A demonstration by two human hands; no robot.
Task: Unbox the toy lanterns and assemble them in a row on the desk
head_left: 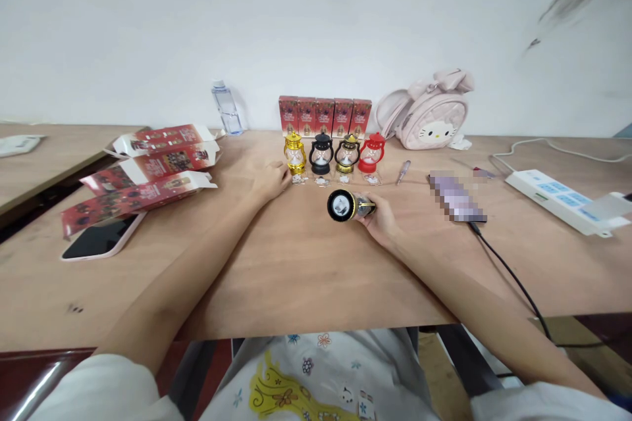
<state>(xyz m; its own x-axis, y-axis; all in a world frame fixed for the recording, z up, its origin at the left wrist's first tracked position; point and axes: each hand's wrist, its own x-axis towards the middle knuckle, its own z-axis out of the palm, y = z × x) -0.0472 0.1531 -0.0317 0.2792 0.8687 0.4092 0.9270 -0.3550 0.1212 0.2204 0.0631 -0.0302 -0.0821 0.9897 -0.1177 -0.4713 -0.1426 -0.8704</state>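
Note:
My right hand (378, 216) is closed around a small black-and-gold toy lantern (345, 205), held on its side with its base turned toward me. My left hand (270, 179) rests on the wooden table (306, 276) with fingers loosely curled, holding nothing, just left of a gold lantern (295, 152). That gold lantern starts a row with a black lantern (321, 153), a black-and-gold lantern (347, 154) and a red lantern (371, 152). Behind the row stand several red boxes (324, 116).
Flattened red cartons (148, 171) and a phone (101, 239) lie at the left. A water bottle (227, 108) stands at the back. At the right are a pink bag (427, 112), a small screwdriver (403, 172), a blurred device (457, 197) with a cable, and a power strip (557, 200).

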